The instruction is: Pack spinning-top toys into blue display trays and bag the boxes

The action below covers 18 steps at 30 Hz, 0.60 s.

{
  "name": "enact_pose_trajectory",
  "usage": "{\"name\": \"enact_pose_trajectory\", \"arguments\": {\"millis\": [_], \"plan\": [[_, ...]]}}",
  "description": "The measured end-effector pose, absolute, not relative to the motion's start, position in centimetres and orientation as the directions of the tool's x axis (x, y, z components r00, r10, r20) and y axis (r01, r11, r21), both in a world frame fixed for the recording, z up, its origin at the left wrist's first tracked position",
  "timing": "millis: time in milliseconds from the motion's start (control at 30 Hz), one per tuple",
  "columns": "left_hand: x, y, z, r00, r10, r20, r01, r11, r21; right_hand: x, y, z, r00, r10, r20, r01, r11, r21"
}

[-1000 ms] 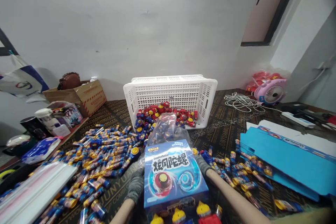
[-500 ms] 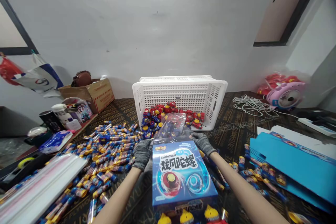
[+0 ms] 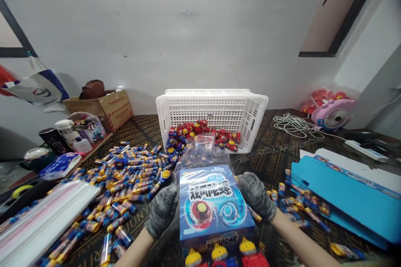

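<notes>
Hands (image 3: 162,212) (image 3: 256,195) nearer, fingers (image 3: 170,195) clenched on clear bag (image 3: 203,144), dark patterned surface (image 3: 265,171) beneath, pale wall (image 3: 206,46) beyond

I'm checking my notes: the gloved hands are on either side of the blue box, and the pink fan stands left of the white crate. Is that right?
Not quite: the head view shows the pink fan to the right of the white crate. The gloved left hand and right hand do flank the blue box.

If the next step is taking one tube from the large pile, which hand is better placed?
Probably the left hand: it is close to the large pile of tubes, while the right hand is on the other side of the blue box.
</notes>
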State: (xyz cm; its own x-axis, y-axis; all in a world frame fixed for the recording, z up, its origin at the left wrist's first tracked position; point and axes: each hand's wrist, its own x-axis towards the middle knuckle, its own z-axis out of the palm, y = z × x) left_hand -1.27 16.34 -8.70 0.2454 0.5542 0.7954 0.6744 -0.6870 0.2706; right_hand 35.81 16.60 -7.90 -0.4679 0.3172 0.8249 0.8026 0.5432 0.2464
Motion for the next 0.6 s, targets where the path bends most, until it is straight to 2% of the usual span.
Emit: {"name": "enact_pose_trajectory", "arguments": {"millis": [67, 167, 367, 600], "plan": [[-1.7, 14.8, -8.8, 0.343, 0.468, 0.815, 0.606, -0.773, 0.188, 36.2, 14.8, -8.2, -0.512, 0.265, 0.817, 0.759, 0.585, 0.286], [-2.4, 13.0, -9.1, 0.424, 0.355, 0.833, 0.559, -0.826, 0.068, 36.2, 12.5, -8.0, -0.521, 0.278, 0.807, 0.710, 0.666, 0.229], [-2.8, 10.1, -8.9, 0.539, 0.304, 0.785, 0.549, -0.834, -0.054, 35.8, 9.4, -6.7, -0.481, 0.272, 0.834, 0.665, 0.733, 0.145], [-2.4, 8.7, -8.2, 0.525, 0.269, 0.808, 0.517, -0.855, -0.051, 36.5, 7.8, -6.8, -0.543, 0.269, 0.795, 0.633, 0.754, 0.178]]}}
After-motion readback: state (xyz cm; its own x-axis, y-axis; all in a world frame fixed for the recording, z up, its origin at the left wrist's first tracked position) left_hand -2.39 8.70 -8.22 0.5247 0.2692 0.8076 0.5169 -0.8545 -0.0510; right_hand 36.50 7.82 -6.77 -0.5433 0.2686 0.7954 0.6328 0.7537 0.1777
